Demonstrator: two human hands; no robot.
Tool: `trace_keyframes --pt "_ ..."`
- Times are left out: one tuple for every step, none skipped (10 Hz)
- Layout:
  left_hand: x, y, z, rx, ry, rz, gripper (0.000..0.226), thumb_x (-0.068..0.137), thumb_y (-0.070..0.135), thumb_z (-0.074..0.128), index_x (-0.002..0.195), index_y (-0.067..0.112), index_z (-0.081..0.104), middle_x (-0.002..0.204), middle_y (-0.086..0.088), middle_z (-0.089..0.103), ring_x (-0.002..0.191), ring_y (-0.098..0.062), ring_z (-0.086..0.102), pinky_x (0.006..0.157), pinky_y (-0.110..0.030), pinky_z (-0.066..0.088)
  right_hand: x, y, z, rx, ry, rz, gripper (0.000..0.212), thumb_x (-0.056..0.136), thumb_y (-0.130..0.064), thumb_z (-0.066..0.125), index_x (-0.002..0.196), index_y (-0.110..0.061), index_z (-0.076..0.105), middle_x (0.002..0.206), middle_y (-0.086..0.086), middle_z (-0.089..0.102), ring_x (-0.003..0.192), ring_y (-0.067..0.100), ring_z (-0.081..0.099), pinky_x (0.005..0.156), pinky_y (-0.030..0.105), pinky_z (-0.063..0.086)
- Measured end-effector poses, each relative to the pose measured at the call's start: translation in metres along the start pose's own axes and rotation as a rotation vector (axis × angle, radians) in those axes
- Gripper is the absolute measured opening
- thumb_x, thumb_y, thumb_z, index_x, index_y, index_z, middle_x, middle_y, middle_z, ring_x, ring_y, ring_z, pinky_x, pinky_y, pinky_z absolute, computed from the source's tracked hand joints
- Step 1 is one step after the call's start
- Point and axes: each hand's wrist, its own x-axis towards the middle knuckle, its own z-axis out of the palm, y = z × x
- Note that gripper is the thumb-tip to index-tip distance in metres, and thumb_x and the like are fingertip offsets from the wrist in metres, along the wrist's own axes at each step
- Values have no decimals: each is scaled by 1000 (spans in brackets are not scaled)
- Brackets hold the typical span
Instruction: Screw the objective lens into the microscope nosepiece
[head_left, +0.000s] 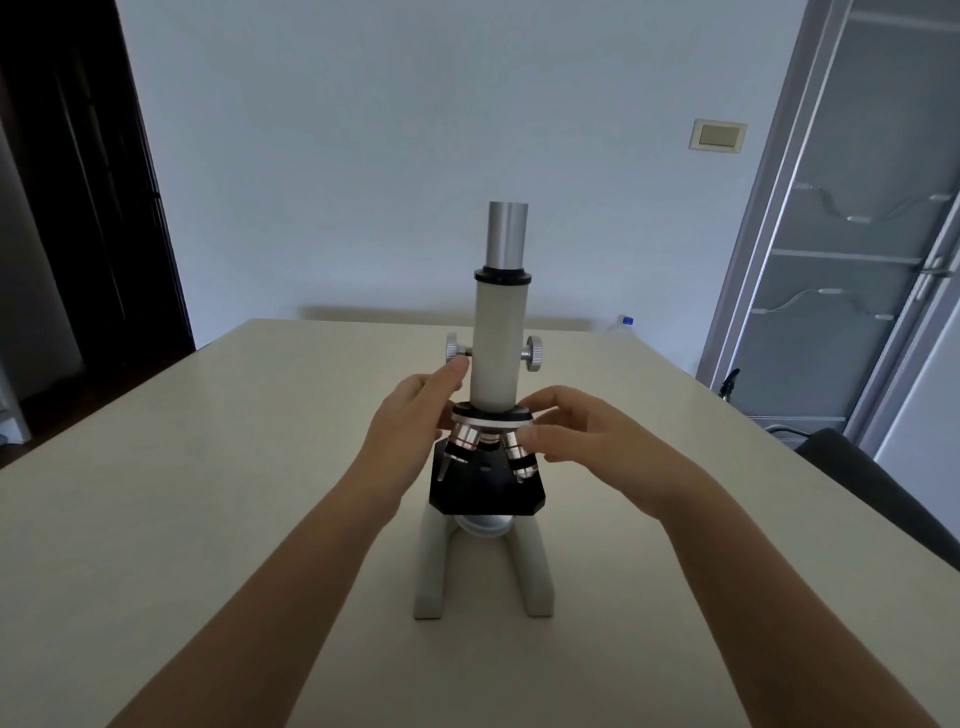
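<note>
— At the centre of the frame, what are the hands doing?

— Both are up at the microscope (491, 405), which stands upright on the pale table (208, 493). The left hand (410, 415) sits against the left edge of the nosepiece (491, 415), its fingers curled round the rim; I read that as bracing, so the turret does not rotate. How firmly it clasps, I cannot tell, since the fingertips are hidden behind the disc.

— And the right?

— The right hand (576, 431) comes in from the right of centre, thumb and fingertips pinched on the upper barrel of the right-hand objective lens (519, 452). That is a twisting hold, light and at the tips, which suits threading a small part.

— So where is the lens?

— Already hanging from the nosepiece, angled down and outward over the black stage (488, 493), beside two other objectives (465, 439). It looks seated in its socket, though the thread itself cannot be seen.

— How far along, then?

— Late, I would judge: final turns or a check for snugness. A crossed thread is the risk, so gentle turning is wise.

— Anything in the way?

— No. The focus knobs (534, 354) stand above the hands, untouched.
</note>
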Motion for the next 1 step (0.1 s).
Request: trace_keyframes --pt "2 2 -4 -13 95 11 46 79 57 53 92 14 63 82 -5 64 82 -19 63 85 -38 49 -3 -3 -5 -16 101 -19 34 71 -44 67 100 -25 63 91 0 74 92 14 67 91 37 48"
